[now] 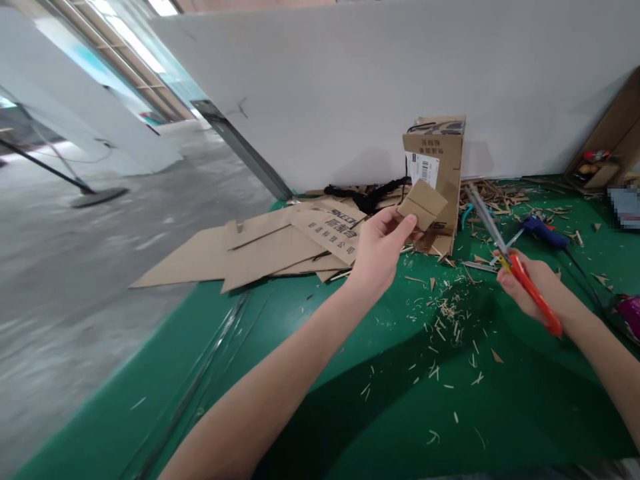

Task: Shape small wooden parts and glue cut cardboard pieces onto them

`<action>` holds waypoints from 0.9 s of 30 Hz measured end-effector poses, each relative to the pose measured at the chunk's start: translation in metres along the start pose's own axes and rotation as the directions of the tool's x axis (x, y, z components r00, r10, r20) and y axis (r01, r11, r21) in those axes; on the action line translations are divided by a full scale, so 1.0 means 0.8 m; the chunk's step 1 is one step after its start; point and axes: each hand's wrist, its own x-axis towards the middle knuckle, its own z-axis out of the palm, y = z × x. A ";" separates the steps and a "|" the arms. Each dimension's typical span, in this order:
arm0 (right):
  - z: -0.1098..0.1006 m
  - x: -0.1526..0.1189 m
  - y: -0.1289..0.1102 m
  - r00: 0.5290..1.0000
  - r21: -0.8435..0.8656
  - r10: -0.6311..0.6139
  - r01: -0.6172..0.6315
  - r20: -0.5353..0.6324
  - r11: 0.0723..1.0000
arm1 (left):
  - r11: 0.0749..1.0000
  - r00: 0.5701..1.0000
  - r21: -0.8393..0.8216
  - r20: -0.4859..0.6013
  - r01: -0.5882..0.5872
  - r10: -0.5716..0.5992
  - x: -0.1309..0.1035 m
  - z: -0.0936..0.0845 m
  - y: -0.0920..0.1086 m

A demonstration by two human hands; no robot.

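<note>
Between the thumb and fingers of my left hand is a small cardboard piece with a crease across it, raised in front of a standing cardboard box. My right hand is wrapped round scissors with red-orange handles. Their blades point up and away to the left, toward the box's right side, apart from the cardboard piece. Thin cardboard shavings lie scattered on the green table between and below my hands.
Flat cardboard sheets lie left of the box, with black fuzzy material behind. At right are a blue glue gun with a cord, cardboard scraps, a purple item and an open cardboard box. A white wall stands behind.
</note>
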 end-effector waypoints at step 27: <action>0.006 -0.004 -0.030 0.975 -0.469 0.032 0.077 0.219 0.880 | 0.990 0.997 0.129 0.049 0.060 -0.067 -0.020 0.013 0.013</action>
